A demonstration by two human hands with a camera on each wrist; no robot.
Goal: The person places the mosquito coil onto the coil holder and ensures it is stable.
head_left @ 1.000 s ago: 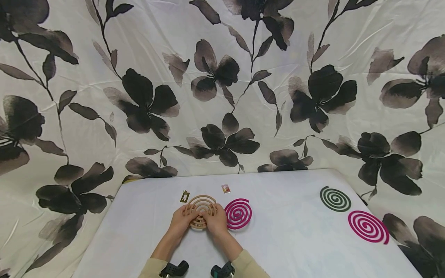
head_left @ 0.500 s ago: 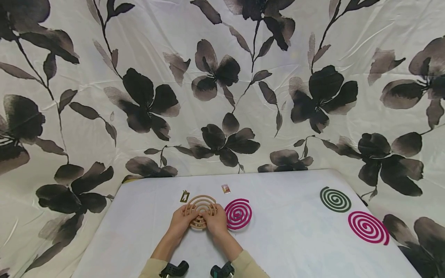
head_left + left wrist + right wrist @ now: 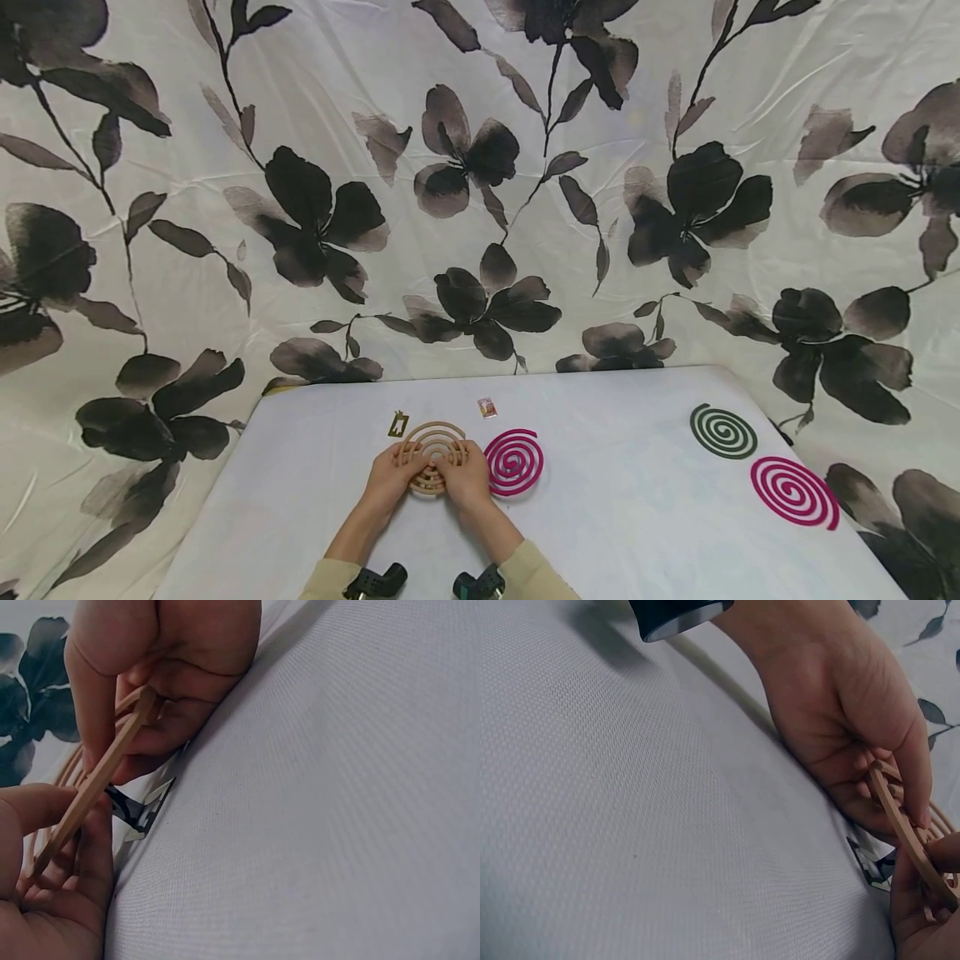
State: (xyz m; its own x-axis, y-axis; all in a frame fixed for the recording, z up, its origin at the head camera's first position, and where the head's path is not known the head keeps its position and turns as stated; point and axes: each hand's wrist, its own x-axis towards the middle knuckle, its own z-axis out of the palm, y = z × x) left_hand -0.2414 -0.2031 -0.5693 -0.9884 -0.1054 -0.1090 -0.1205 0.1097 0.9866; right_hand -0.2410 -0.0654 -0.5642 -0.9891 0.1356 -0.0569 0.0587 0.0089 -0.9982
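Tan coil (image 3: 94, 784) is held tilted above the counter (image 3: 600, 533), pinched on one side by the left hand (image 3: 388, 477), on the other by the right hand (image 3: 468, 477). Pink coil (image 3: 514, 462) is seen just beside the right hand. Gold piece (image 3: 399, 424) and card (image 3: 487, 407) are placed beyond; green coil (image 3: 724, 432) and second pink coil (image 3: 793, 492) are laid well apart, far right.

sleeves (image 3: 330, 577): beige, plain | left wrist device (image 3: 377, 581): black, rounded | right wrist device (image 3: 482, 583): black, teal patch | hands (image 3: 387, 482): bare
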